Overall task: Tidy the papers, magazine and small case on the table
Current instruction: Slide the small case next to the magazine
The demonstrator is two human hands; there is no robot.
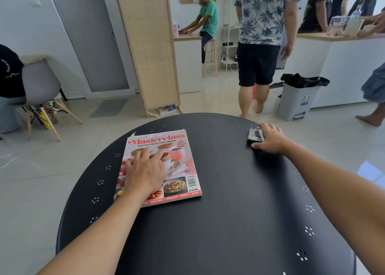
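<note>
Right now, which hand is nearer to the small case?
The right hand. It rests on the small case near the far right edge of the table. The left hand lies flat on the magazine, well apart from the case.

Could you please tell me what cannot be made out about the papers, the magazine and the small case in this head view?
- Papers: only a pale corner shows; the magazine covers the rest.
- Magazine cover: the left hand lies flat on its middle and hides it.
- Small case: the right hand covers its right part; its label is too small to read.
</note>
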